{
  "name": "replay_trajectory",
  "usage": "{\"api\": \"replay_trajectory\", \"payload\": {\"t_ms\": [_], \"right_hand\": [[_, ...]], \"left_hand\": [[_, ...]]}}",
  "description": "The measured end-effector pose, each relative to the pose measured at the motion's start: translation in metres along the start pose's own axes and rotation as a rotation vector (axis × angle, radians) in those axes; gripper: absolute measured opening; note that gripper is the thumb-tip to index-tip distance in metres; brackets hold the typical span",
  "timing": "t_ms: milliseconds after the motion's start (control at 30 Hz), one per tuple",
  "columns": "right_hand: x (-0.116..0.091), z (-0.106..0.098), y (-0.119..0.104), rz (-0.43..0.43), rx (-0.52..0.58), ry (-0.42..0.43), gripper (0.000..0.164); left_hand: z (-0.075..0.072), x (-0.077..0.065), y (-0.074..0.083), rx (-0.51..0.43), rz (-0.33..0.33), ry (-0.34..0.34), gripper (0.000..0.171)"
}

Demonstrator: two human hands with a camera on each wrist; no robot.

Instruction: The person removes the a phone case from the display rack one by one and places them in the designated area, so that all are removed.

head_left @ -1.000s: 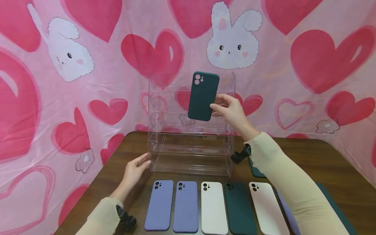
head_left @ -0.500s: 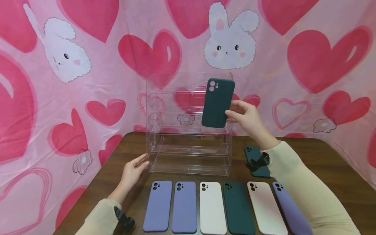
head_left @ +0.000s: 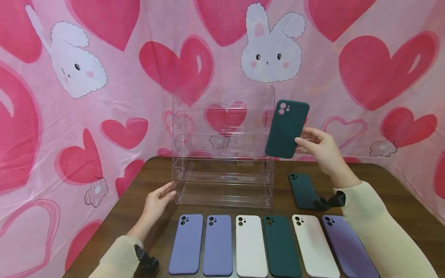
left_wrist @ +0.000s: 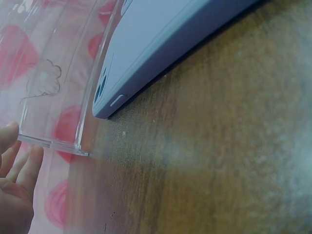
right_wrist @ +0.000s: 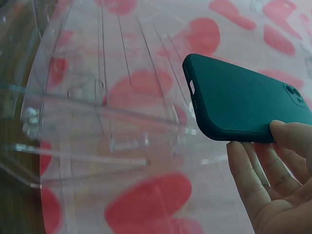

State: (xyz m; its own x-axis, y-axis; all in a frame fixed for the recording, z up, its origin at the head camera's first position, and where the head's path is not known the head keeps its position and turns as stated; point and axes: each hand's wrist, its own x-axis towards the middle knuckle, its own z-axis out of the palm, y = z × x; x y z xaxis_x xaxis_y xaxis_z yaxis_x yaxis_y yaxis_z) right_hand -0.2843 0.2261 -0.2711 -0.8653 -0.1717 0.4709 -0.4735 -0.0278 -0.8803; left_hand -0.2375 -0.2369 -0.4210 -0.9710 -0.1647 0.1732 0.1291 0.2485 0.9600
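Note:
My right hand (head_left: pixel 320 146) pinches a dark green phone case (head_left: pixel 287 129) by its edge, thumb in front and fingers behind. The case is in the air, camera cutouts up, just right of a clear tiered display stand (head_left: pixel 222 200). In the right wrist view the same green case (right_wrist: pixel 248 100) lies sideways above the fingers (right_wrist: pixel 243 170). My left hand (head_left: pixel 158 202) is at the stand's lower left side, and in the left wrist view its thumb and fingers (left_wrist: pixel 31 170) meet the edge of the clear panel (left_wrist: pixel 51 143).
Along the table's front lie two lavender cases (head_left: pixel 185 245), a white case (head_left: pixel 252 247), a green case (head_left: pixel 282 247), another pale case (head_left: pixel 315 247) and a purple case (head_left: pixel 349 251). One more green case (head_left: pixel 301 189) lies right of the stand. A patterned cloth (head_left: pixel 347 23) hangs behind.
My right hand has carried the green case right and down, from in front of the stand to beyond its right side. More of the table's right-hand cases shows now. The left hand stays put.

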Motion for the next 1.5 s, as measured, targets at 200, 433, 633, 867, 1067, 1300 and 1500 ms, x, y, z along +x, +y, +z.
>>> {"api": "replay_trajectory", "payload": {"t_ms": [200,433,633,867,1067,1300,1500], "right_hand": [[-0.011,-0.026,0.012,0.022,0.031,0.057,0.019],[-0.023,-0.060,0.027,0.082,0.035,0.075,0.023],[-0.036,-0.099,0.045,0.204,-0.155,0.080,0.044],[-0.049,-0.138,0.070,0.394,-0.292,0.030,0.044],[-0.060,-0.160,0.089,0.529,-0.331,-0.054,0.056],[-0.072,-0.173,0.108,0.661,-0.362,-0.138,0.063],[-0.077,-0.176,0.120,0.705,-0.449,-0.191,0.058]], "left_hand": [[0.000,0.000,0.000,0.000,-0.003,0.002,0.043],[0.000,0.000,0.000,0.009,-0.013,0.000,0.043],[0.000,0.000,0.000,0.012,-0.002,-0.004,0.043],[0.000,0.001,0.000,0.033,0.000,0.000,0.043],[0.000,0.001,0.000,0.041,0.010,-0.003,0.043],[0.000,0.000,0.000,0.022,0.020,-0.009,0.043],[0.000,0.000,0.000,0.011,0.023,-0.009,0.043]]}}
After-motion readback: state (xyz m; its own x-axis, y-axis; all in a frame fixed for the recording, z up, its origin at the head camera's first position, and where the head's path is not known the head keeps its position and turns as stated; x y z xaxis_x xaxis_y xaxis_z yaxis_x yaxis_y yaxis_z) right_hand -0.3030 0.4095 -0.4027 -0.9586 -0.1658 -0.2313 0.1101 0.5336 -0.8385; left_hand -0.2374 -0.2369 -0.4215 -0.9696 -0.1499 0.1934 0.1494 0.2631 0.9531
